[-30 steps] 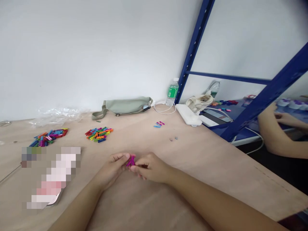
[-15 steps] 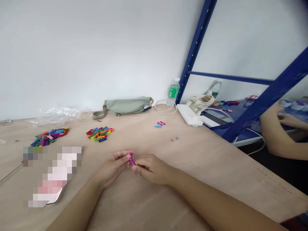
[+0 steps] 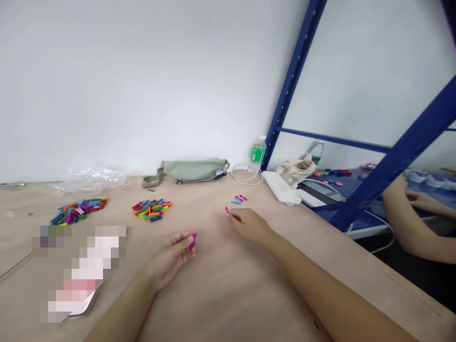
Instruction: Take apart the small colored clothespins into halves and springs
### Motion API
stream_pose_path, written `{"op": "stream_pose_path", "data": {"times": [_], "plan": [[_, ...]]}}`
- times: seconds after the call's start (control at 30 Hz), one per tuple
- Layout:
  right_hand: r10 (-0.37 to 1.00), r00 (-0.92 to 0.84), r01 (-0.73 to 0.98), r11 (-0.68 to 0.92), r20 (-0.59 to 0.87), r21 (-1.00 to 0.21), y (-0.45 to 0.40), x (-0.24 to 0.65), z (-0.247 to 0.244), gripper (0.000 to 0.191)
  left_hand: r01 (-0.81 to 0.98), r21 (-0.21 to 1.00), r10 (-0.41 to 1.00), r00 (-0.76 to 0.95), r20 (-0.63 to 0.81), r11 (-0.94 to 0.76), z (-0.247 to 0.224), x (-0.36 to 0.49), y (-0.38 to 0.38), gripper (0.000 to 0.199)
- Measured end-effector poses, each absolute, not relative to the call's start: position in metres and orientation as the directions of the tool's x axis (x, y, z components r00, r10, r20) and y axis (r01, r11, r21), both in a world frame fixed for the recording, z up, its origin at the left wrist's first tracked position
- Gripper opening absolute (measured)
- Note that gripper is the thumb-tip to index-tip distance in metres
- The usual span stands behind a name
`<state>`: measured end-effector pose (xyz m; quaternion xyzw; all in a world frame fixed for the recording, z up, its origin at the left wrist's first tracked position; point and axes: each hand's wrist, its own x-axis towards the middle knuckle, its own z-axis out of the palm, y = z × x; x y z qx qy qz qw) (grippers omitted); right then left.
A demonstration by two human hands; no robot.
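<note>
My left hand, low over the table, pinches a magenta clothespin piece with something small and shiny on it, perhaps its spring. To its right, my right hand holds another magenta clothespin piece by its end, between thumb and fingers. Just beyond the right hand lie a few loose light blue and magenta clothespin pieces. A heap of mixed-colour mini clothespins lies ahead of the left hand, with a second heap farther left.
A blurred-out phone-like object rests at the left. Along the wall are clear plastic wrap, a grey-green waist bag, a bottle and a white case. A blue metal frame stands right; another person's arm shows behind it.
My hands have moved apart. The right one has gone forward and right with one magenta piece; the left keeps the other. The small metal bits on the table are now hidden behind the right hand.
</note>
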<state>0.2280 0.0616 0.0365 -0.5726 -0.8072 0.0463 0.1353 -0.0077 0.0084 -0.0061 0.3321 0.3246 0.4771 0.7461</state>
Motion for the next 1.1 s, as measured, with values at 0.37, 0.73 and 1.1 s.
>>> {"op": "stream_pose_path", "data": {"times": [0.37, 0.73, 1.1], "plan": [[0.990, -0.116, 0.984, 0.126, 0.083, -0.125, 0.128, 0.243, 0.053, 0.025, -0.557, 0.758, 0.921, 0.362, -0.146, 0.339, -0.009, -0.008, 0.012, 0.017], [0.841, -0.500, 0.409, 0.439, 0.206, -0.800, 0.032, 0.156, 0.046, 0.030, -0.592, 0.737, 0.921, 0.373, -0.108, 0.326, -0.006, -0.007, 0.011, 0.017], [0.886, -0.426, 0.425, 0.374, 0.182, -0.824, 0.021, 0.161, 0.042, 0.007, -0.594, 0.750, 0.942, 0.316, -0.114, 0.290, -0.008, -0.007, 0.012, 0.013]]}}
